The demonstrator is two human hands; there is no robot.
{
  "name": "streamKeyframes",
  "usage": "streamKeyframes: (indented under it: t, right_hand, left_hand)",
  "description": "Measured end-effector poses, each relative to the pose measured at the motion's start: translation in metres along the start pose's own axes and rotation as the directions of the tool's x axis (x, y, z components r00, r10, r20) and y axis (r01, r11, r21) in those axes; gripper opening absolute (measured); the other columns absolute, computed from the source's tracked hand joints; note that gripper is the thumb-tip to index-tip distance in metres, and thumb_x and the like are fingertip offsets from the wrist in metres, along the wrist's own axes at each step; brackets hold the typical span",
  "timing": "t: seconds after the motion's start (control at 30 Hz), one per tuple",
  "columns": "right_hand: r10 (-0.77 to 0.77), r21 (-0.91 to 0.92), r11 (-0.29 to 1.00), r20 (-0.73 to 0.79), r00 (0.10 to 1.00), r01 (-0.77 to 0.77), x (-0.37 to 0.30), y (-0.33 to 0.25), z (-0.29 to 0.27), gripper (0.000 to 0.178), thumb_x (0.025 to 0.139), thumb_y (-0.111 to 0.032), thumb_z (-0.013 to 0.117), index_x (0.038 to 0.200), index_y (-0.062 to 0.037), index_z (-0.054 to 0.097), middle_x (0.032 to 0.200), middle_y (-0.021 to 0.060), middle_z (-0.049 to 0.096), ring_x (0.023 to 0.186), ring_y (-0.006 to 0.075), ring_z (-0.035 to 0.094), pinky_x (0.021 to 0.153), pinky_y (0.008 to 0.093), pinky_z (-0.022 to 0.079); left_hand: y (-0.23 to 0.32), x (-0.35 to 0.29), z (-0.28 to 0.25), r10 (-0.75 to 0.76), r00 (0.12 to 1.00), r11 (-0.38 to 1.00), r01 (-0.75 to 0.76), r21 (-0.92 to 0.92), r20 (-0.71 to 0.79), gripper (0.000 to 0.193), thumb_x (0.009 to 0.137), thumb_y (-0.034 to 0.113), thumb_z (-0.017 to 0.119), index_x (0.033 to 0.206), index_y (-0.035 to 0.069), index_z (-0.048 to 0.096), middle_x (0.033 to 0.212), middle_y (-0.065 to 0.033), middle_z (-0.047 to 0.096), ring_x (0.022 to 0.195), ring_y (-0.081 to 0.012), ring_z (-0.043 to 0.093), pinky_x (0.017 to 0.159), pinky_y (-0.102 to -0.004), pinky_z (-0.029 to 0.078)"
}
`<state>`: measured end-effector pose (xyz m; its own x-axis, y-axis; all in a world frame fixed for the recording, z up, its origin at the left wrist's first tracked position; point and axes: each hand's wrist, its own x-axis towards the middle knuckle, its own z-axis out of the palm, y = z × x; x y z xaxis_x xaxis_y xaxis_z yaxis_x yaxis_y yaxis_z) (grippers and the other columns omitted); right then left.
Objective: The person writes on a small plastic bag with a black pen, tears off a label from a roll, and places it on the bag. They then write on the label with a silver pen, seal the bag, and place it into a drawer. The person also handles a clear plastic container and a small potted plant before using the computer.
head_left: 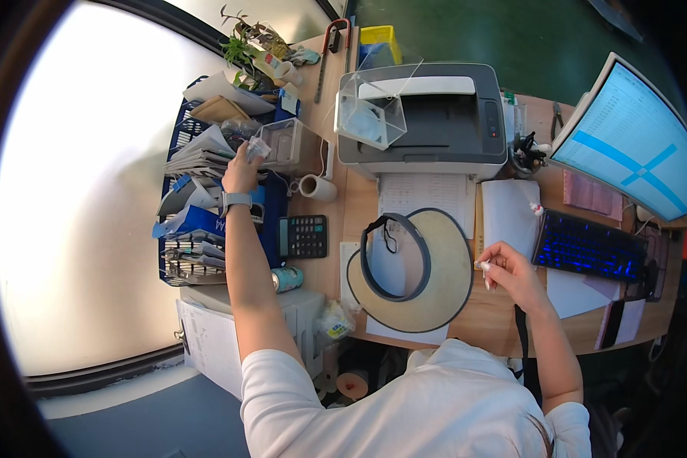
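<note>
My left hand (240, 172), a watch on its wrist, reaches to the far left of the desk. Its fingers are closed on a small clear crinkled plastic piece (259, 147), whose exact kind I cannot make out. Right beside it stands a clear plastic box (285, 145). Above the right part of the desk, my right hand (514, 276) pinches a small white object (484, 266), too small to name. A straw sun visor (444, 299) with a dark band lies between my arms, left of the right hand.
A printer (435, 122) at the back carries a clear acrylic box (370, 114). Blue file racks (177, 137) full of papers line the left side. A calculator (304, 236), a paper roll (317, 188) and a can (287, 279) sit nearby. On the right are a keyboard (590, 246) and a monitor (630, 145).
</note>
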<state>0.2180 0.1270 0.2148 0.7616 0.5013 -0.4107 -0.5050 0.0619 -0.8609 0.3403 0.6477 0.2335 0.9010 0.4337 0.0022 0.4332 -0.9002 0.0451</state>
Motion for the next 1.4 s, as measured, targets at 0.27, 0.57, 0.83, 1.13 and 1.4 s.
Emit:
streamKeyframes:
  t: [0.27, 0.57, 0.83, 1.13, 1.4]
  right_hand:
    - [-0.010, 0.013, 1.000, 0.029, 1.000, 0.009, -0.003, 0.002, 0.002, 0.009, 0.089, -0.004, 0.050, 0.097, -0.0014, 0.052, 0.077, -0.0005, 0.052, 0.065, 0.0047, 0.050, 0.059, 0.0191, 0.041]
    - [-0.035, 0.012, 0.999, 0.043, 0.998, 0.034, -0.004, 0.000, 0.007, 0.009, 0.089, -0.004, 0.050, 0.097, -0.0010, 0.052, 0.077, 0.0000, 0.052, 0.065, 0.0050, 0.050, 0.060, 0.0196, 0.042]
    - [-0.015, 0.028, 1.000, 0.057, 0.998, 0.013, -0.006, 0.000, 0.007, 0.010, 0.089, -0.003, 0.050, 0.098, -0.0009, 0.052, 0.077, -0.0001, 0.052, 0.065, 0.0049, 0.050, 0.060, 0.0192, 0.042]
    - [-0.212, 0.378, 0.900, -0.054, 0.976, 0.217, 0.049, -0.005, 0.028, 0.033, 0.097, -0.026, 0.042, 0.108, 0.0012, 0.056, 0.098, 0.0089, 0.062, 0.094, 0.0169, 0.059, 0.089, 0.0306, 0.045]
    - [-0.167, 0.871, 0.477, -0.039, 0.985, 0.115, 0.137, -0.026, 0.107, 0.040, 0.098, -0.028, 0.036, 0.115, 0.0045, 0.051, 0.116, 0.0137, 0.055, 0.112, 0.0224, 0.051, 0.100, 0.0355, 0.038]
  left_hand:
    - [0.005, -0.008, -0.004, 0.012, 0.998, 1.000, -0.013, -0.015, -0.065, 0.058, 0.082, 0.042, 0.055, 0.135, 0.023, 0.040, 0.111, -0.0159, 0.061, 0.099, -0.0341, 0.059, 0.079, -0.0425, 0.048]
    - [-0.001, -0.006, 0.006, -0.042, 0.999, 0.996, 0.042, -0.083, 0.002, 0.059, 0.084, 0.041, 0.056, 0.136, 0.023, 0.038, 0.115, -0.0181, 0.060, 0.103, -0.0346, 0.058, 0.083, -0.0426, 0.047]
    - [-0.004, -0.014, 0.017, -0.068, 0.993, 0.891, 0.019, -0.454, -0.092, 0.056, 0.085, 0.034, 0.059, 0.136, 0.018, 0.040, 0.101, -0.0158, 0.065, 0.091, -0.0273, 0.063, 0.077, -0.0373, 0.048]
    - [0.054, -0.073, -0.016, 0.186, 0.950, 0.766, -0.301, -0.569, -0.252, 0.053, 0.085, 0.013, 0.059, 0.135, 0.014, 0.041, 0.085, -0.0123, 0.066, 0.071, -0.0180, 0.062, 0.066, -0.0301, 0.048]
    - [0.158, -0.171, -0.068, 0.514, 0.857, 0.738, -0.423, -0.525, 0.032, 0.065, 0.073, 0.002, 0.062, 0.133, 0.015, 0.044, 0.080, -0.0093, 0.060, 0.060, -0.0162, 0.057, 0.060, -0.0276, 0.047]
